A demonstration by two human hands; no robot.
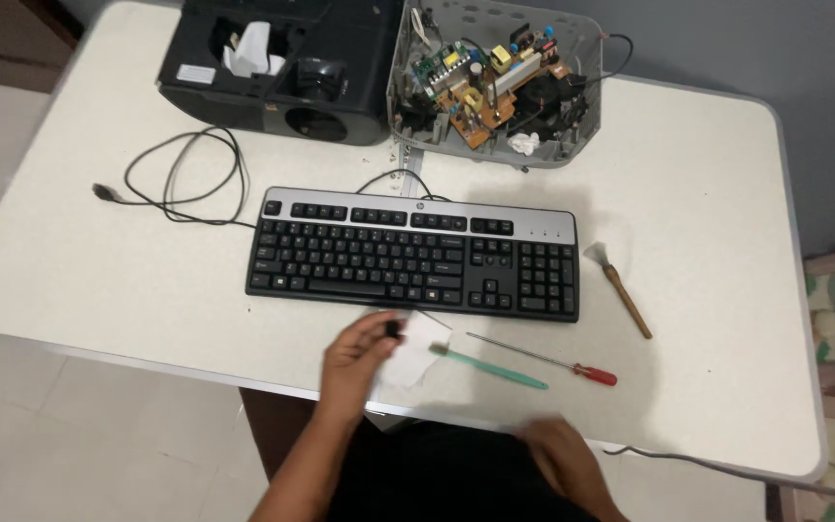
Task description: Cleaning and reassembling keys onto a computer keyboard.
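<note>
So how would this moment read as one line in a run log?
left hand: holds small black piece, over white cloth | right hand: blurred at table edge, empty | nearby: keyboard, toothbrush, screwdriver

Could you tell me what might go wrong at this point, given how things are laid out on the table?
The left hand pinches a small black piece that could easily drop and get lost. The screwdriver and toothbrush lie near the table edge, where the blurred right hand could knock them off. The keyboard cable loops loosely and might snag.
</note>
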